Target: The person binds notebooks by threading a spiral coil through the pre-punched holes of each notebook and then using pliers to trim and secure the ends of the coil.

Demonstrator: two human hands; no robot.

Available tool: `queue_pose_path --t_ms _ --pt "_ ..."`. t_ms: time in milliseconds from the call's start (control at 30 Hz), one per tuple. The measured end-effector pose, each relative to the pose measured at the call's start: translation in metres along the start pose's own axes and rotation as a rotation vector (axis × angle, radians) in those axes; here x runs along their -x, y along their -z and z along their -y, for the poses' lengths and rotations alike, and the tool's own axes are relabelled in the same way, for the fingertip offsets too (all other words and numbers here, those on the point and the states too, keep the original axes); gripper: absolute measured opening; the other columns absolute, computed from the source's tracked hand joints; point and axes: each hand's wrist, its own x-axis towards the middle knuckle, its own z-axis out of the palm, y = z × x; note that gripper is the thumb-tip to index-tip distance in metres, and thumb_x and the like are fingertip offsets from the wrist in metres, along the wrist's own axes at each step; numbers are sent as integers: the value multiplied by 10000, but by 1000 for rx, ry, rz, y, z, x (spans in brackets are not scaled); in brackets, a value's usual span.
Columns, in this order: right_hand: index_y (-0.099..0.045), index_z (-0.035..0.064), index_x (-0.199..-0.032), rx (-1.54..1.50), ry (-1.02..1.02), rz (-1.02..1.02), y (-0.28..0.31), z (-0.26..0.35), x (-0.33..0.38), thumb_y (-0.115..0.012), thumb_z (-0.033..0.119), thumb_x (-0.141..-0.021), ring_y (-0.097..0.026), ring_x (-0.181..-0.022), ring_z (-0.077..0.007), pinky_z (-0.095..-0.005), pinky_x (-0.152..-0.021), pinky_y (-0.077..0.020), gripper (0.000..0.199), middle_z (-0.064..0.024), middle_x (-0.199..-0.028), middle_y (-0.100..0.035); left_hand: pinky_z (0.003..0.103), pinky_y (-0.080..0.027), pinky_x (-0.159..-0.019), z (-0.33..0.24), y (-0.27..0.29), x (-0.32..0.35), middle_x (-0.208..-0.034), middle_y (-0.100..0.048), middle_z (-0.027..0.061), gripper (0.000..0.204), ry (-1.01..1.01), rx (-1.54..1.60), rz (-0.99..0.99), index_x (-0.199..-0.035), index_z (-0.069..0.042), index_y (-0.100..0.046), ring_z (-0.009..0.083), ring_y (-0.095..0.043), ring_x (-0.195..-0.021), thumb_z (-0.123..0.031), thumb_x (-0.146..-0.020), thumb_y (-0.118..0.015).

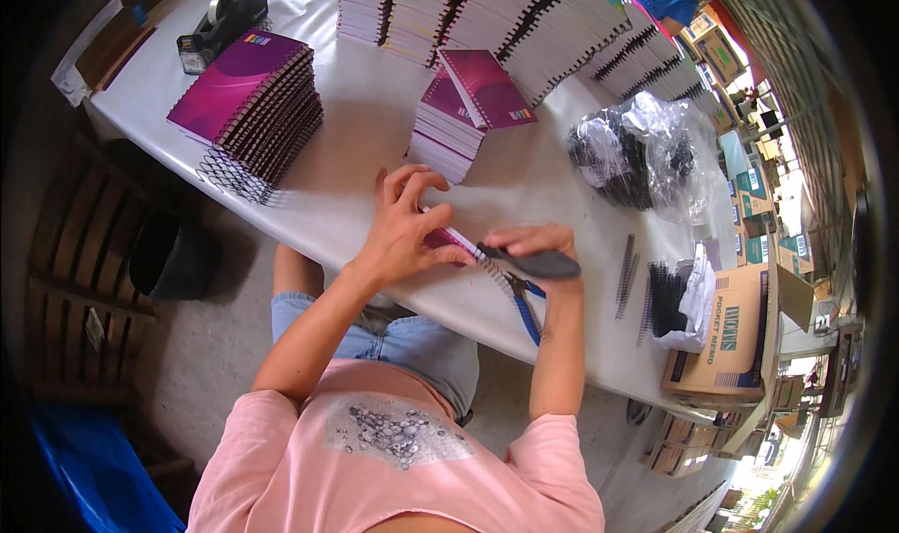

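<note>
My left hand (405,229) is closed around a small magenta notebook (464,241), which stands edge-on at the front of the table. From the notebook's right end a wire spiral (493,272) reaches toward me. My right hand (536,240) grips a dark, flat, rounded thing (543,263) against that end; its exact kind does not show. Pliers with blue handles (527,319) lie just below the right hand, beside the spiral. Beyond my left hand, a stack of unbound magenta notebooks (444,149) carries one tilted notebook (494,85) on top.
Spiral-bound magenta notebooks (234,83) are piled at the left, near a tape dispenser (225,25). Tall rows of bound books (487,13) line the back. Black spirals fill a clear plastic bag (646,154) at right. Loose spirals (626,275) lie near a cardboard box (716,336).
</note>
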Motion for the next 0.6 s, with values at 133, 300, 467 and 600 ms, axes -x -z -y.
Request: queue_pose_path --t_ms 133,300,467,600 --pt "-681 -37 -968 511 -450 -82 -13 14 -8 -538 -40 -795 -624 -995 -259 -334 -913 -465 224 -191 -1046 -653 477 -324 -925 -2 2 -3 -1148 -468 102 510 -19 15 13 -666 -78 -511 367 -344 -1155 -477 -539 -802" --pt "-694 -16 -945 337 -227 -154 -29 10 -8 -528 -66 -768 -650 -920 -255 -336 -841 -501 247 -188 -1011 -664 454 -369 -888 4 3 -2 -1162 -470 103 510 5 54 57 -669 -81 -519 375 -347 -1149 -470 -526 -815" --pt "-705 0 -933 19 59 -324 -21 -5 1 -541 -67 -728 -661 -879 -257 -314 -799 -508 271 -176 -982 -677 487 -346 -903 6 7 -5 -1198 -462 80 506 18 99 101 -714 -98 -556 343 -383 -1130 -520 -541 -775" --pt "-697 -15 -945 949 -354 -402 -24 -3 -14 -585 -20 -736 -652 -900 -280 -320 -811 -507 237 -216 -983 -665 466 -374 -875 15 5 -9 -1213 -436 111 547 54 173 129 -745 -90 -551 334 -403 -1065 -523 -521 -800"
